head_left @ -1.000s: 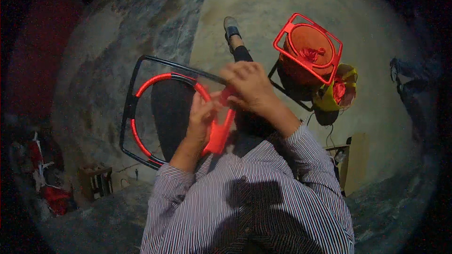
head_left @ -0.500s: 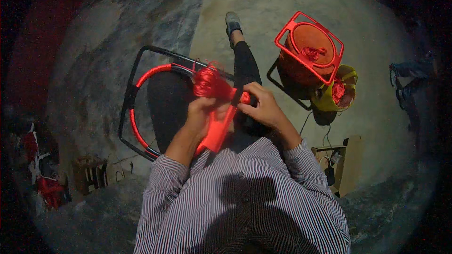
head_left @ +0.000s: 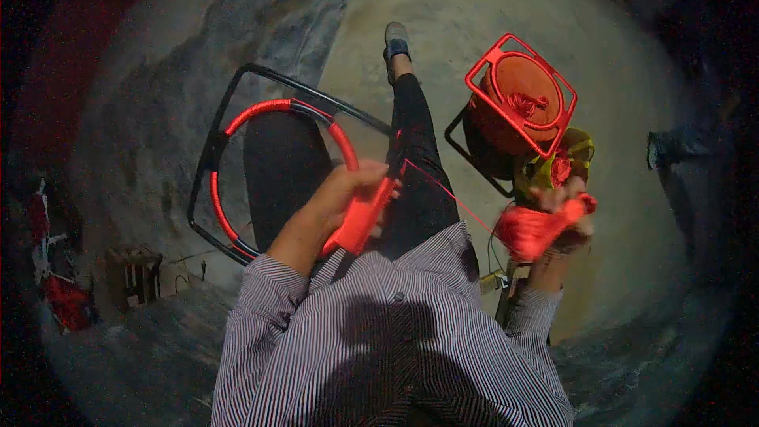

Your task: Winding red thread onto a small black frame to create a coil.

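Across my lap lies a black metal frame (head_left: 204, 160) with a ring inside it, much of the ring wrapped in red cord. My left hand (head_left: 352, 194) is closed round the frame's right side, by a broad band of red wrapping (head_left: 357, 225). Out to the right, my right hand (head_left: 581, 225) grips a bundle of red cord (head_left: 526, 233); motion blurs its fingers. A single taut red strand (head_left: 451, 191) runs from the bundle back to the frame's right side.
A round orange-topped stool (head_left: 518, 71) stands ahead right, with a fully red frame (head_left: 474, 79) and loose red cord on it. Beside it is a yellow bag (head_left: 581, 146) holding red cord. A small wooden stool (head_left: 130, 269) stands at left.
My right hand has swung from the frame out to the right with the cord bundle, drawing the strand taut. My left hand still grips the frame, which has tilted slightly.
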`<state>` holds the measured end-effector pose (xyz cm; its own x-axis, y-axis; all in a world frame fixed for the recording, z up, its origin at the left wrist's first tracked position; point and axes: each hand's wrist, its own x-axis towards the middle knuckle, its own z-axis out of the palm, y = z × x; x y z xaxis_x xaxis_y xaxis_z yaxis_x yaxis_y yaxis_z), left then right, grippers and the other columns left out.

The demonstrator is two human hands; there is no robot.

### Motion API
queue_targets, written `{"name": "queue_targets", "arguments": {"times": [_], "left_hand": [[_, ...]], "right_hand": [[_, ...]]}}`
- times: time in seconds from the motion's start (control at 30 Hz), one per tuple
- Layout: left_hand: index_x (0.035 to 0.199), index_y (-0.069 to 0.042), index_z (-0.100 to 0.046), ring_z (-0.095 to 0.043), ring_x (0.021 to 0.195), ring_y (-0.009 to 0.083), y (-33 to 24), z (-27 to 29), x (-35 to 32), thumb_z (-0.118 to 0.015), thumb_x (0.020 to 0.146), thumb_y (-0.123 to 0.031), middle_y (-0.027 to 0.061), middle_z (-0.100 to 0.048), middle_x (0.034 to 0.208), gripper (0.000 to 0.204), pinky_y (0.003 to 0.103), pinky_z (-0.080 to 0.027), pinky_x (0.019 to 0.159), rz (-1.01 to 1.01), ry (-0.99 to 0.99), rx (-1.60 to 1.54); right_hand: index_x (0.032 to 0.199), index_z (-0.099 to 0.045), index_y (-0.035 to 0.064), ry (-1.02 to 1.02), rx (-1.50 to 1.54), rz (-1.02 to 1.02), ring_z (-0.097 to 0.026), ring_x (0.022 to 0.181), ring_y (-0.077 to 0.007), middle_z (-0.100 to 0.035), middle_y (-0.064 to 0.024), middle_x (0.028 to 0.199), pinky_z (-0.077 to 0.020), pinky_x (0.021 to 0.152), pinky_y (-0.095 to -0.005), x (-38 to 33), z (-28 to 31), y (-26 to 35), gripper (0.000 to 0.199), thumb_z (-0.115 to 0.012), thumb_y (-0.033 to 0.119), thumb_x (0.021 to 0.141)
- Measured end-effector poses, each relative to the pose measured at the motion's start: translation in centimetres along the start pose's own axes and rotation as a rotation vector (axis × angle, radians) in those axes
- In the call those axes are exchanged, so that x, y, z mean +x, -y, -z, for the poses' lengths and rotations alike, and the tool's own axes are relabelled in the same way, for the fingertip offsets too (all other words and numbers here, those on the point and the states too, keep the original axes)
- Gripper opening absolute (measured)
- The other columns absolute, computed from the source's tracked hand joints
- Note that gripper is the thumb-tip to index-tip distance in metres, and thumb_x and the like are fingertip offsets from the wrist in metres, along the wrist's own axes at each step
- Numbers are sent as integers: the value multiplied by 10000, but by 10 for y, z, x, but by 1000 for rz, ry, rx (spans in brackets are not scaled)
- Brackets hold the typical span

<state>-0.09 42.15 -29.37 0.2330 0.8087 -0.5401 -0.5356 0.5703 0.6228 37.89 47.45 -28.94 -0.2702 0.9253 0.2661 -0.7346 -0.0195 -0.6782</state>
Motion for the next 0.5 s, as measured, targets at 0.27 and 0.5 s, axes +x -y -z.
{"name": "queue_targets", "arguments": {"times": [0.27,0.5], "left_hand": [[1029,44,-571,-662,725,213,-1,-11,-4,-646,790,-103,159,-656,905,290,305,-564,659,11,-33,96],[1082,34,-538,-647,702,195,-7,-23,-7,-652,779,-81,145,-649,897,344,294,-560,636,51,-32,144]], "right_hand": [[1035,-508,35,-390,-460,-200,-487,688,-89,-519,-10,853,-422,574,-230,15,-33,-27,291,-608,110,771],[950,-548,29,5,-620,-614,-590,806,-102,-624,-54,968,-477,711,-282,24,-101,-129,238,-667,75,750]]}}
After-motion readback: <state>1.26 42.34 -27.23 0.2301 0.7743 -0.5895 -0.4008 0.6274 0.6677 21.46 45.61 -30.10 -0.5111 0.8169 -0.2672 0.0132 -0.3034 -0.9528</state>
